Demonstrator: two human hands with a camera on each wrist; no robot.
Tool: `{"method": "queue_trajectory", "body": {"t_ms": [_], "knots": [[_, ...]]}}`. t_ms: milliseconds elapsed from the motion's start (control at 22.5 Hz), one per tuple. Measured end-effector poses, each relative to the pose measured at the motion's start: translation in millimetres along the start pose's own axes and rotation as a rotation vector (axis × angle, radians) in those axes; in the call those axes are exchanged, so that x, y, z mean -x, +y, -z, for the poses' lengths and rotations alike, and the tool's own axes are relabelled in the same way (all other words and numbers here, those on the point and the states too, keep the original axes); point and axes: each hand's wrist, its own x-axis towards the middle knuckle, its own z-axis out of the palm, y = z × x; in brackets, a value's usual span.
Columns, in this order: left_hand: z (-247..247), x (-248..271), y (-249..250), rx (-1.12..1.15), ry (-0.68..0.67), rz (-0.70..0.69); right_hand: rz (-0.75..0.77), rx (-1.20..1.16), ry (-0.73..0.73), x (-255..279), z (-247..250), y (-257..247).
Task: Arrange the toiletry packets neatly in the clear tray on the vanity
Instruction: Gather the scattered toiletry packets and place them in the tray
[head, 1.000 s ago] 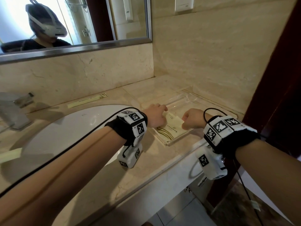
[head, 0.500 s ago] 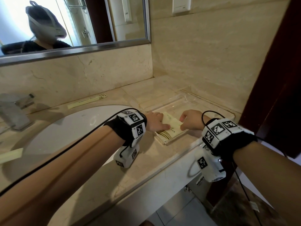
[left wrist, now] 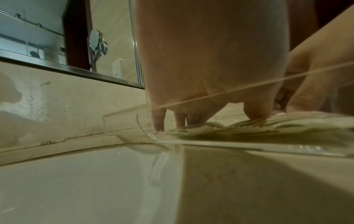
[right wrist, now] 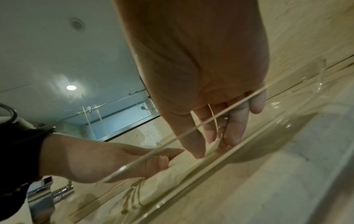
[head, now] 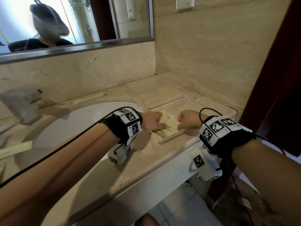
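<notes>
- One pale yellow packet [head: 167, 126] with dark curved stripes lies flat in the near left corner of the clear tray [head: 187, 98], so a first packet seems to be placed.
- The left hand [head: 152, 120] rests on the packet's left part with fingers nearly straight, tips pressing down; the left wrist view shows those fingertips [left wrist: 159, 121] touching the tray floor and the packet edge.
- The right hand [head: 189, 119] meets the packet at its right edge; its thumb and fingers seem to nip that edge, though the right wrist view (shot through the tray wall) shows the fingers [right wrist: 235, 130] fairly extended, so a true pinch is uncertain.
- Still outside the tray: a long thin packet [head: 92, 97] by the back wall, and another long packet [head: 15, 149] at the near left of the basin, well apart from the tray.
- By my judgement the task is early: one squared up, at least two left to fetch.
- The vanity top [head: 146, 160] is glossy beige marble, with a white sunken basin [head: 81, 121] to the left of the tray and a chrome tap [head: 21, 106] behind it.
- A framed mirror [head: 97, 22] hangs above; marble walls meet in the corner behind the tray, and a dark wooden door frame [head: 276, 79] stands at right.
</notes>
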Motion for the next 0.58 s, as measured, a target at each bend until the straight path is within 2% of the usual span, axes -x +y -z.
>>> {"method": "queue_trajectory", "body": {"t_ms": [223, 401, 579], "knots": [[-3.3, 11.8, -4.6, 0.001, -0.007, 0.014, -0.008, -0.009, -0.042, 4.3, -1.0, -7.9], [-3.3, 19.8, -9.0, 0.068, 0.069, 0.001, -0.067, -0.048, 0.009, 11.6, 9.6, -19.9], [22.1, 47.8, -27.9, 0.080, 0.226, 0.028, 0.004, -0.189, 0.111, 21.1, 29.8, -43.5]]}}
